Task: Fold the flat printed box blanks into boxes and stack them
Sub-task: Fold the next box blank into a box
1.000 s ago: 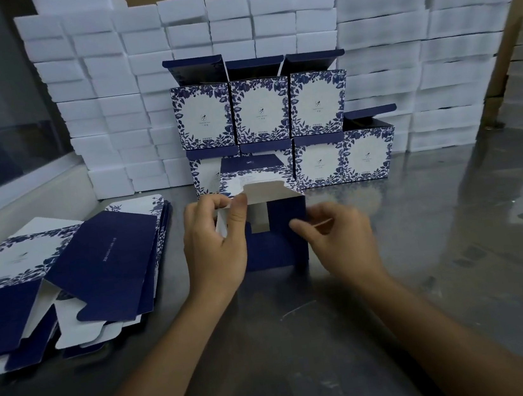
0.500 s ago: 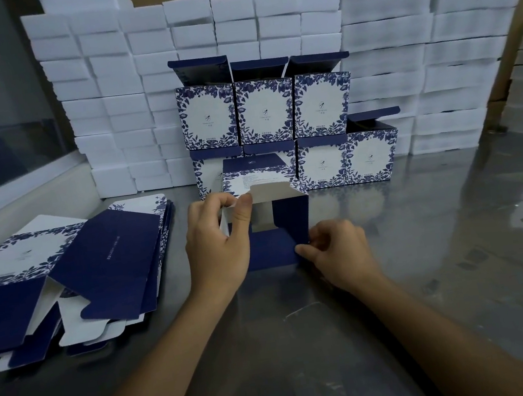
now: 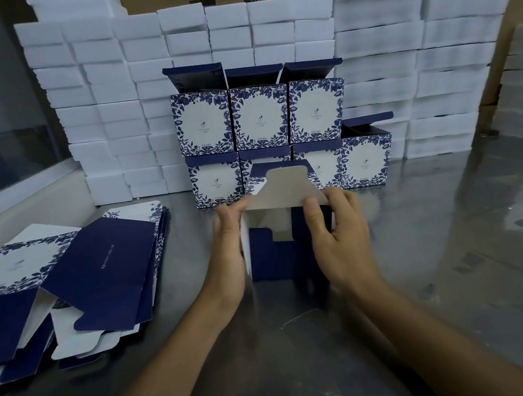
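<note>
The right hand (image 3: 337,231) has come up from the box's (image 3: 271,256) near corner and now pinches its white flap (image 3: 286,191), raised since a moment ago; the left hand (image 3: 228,235) still grips the left wall, box on the table (image 3: 458,238) before the stacked boxes (image 3: 259,115)

head-worn view, facing forward and down, close over table (image 3: 458,238)

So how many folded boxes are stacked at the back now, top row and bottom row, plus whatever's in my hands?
Top row of stacked boxes: 3
Bottom row: 4, one partly hidden behind the box in hand
Box being folded, held by the left hand and right hand: 1
Total: 8
</note>
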The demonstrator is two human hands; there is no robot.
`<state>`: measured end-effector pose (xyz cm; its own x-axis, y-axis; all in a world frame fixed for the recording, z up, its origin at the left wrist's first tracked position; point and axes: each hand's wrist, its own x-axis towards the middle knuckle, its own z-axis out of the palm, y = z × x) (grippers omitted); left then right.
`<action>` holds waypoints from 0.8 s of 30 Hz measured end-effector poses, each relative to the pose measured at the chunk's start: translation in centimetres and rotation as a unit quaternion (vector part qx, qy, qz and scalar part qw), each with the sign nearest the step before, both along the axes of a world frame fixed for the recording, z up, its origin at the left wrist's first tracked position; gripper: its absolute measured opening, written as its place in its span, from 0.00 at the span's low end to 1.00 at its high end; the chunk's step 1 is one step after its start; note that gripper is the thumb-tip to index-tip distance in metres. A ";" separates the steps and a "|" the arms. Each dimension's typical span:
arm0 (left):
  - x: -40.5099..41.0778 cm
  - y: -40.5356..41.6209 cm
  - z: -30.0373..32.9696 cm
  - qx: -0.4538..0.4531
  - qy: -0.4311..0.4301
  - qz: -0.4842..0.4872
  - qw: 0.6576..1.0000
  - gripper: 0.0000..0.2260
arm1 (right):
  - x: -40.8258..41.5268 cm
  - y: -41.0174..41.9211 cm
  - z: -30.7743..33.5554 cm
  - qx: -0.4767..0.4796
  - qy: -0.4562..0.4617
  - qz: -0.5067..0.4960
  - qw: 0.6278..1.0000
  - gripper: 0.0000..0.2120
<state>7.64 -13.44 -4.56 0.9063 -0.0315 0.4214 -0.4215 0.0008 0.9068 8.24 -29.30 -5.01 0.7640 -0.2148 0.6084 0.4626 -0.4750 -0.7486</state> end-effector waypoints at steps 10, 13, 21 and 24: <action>0.8 0.9 -2.0 0.217 -0.108 0.201 0.949 0.19 | -0.2 0.0 0.8 0.041 -0.023 -0.013 0.999 0.15; 1.0 1.6 -2.1 0.256 -0.150 0.227 0.927 0.17 | -0.3 0.0 1.1 0.070 -0.032 -0.006 0.997 0.17; 1.2 2.1 -2.0 0.292 -0.186 0.234 0.908 0.15 | -0.3 0.1 1.1 0.068 -0.030 0.003 0.997 0.19; 1.4 2.1 -2.0 0.294 -0.197 0.239 0.904 0.15 | -0.5 0.3 1.1 0.062 -0.026 -0.006 0.998 0.18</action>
